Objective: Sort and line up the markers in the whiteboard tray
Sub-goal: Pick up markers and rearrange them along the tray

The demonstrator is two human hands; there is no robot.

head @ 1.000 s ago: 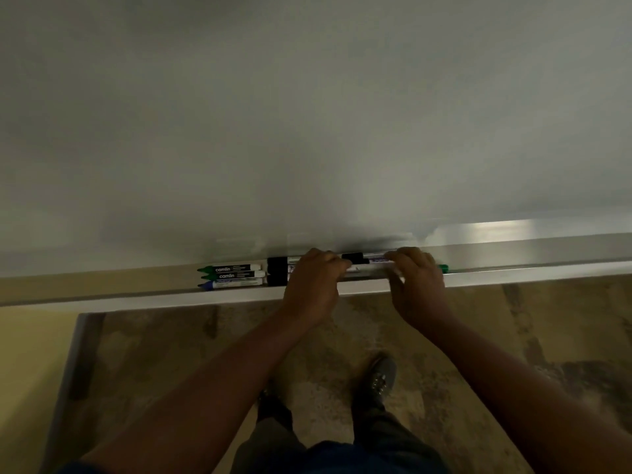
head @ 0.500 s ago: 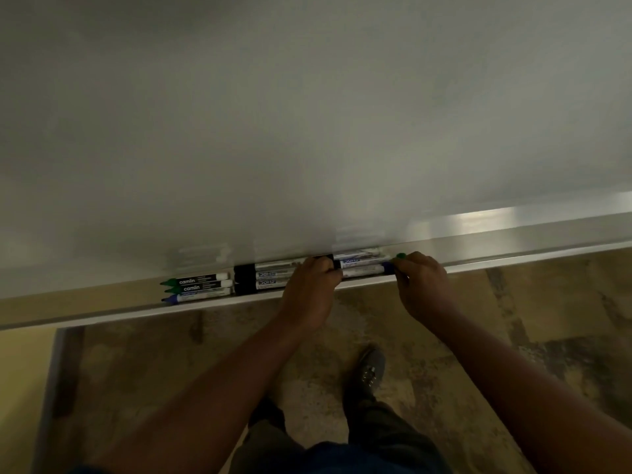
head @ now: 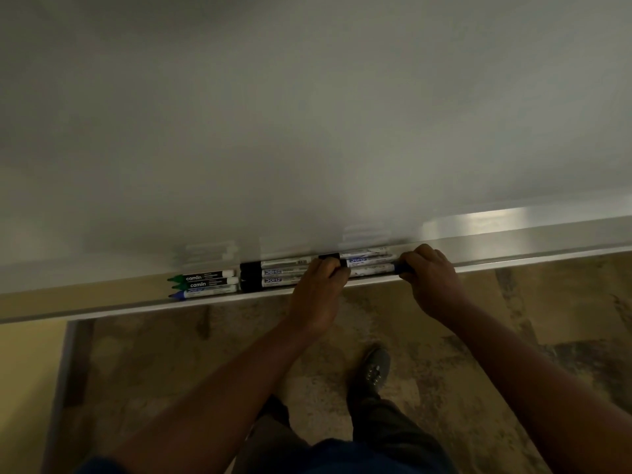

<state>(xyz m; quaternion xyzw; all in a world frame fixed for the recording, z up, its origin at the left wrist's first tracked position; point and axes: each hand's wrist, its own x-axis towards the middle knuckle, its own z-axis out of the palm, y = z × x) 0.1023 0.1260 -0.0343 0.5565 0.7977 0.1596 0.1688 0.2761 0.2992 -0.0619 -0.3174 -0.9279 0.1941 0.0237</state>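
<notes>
The whiteboard tray [head: 102, 307] runs across the view below the whiteboard [head: 307, 114]. At its left lie three Camlin markers [head: 205, 284] side by side, two green-tipped and one blue-tipped. Right of them sit three black-capped markers [head: 277, 273] in a row. Further right lies a third group of markers [head: 371, 263]. My left hand [head: 319, 285] grips the left ends of this group with curled fingers. My right hand [head: 427, 277] pinches the blue cap at the right end of the front marker.
Below the tray is a mottled brown floor [head: 461, 354] with my shoe [head: 374, 369] and trouser legs. A yellow wall strip [head: 27, 371] is at the left. The tray continues to the right [head: 547, 256] with nothing on it.
The view shifted right along the tray. My right hand slid left along the right group, and both hands now close on its two ends; the green end seen earlier is hidden.
</notes>
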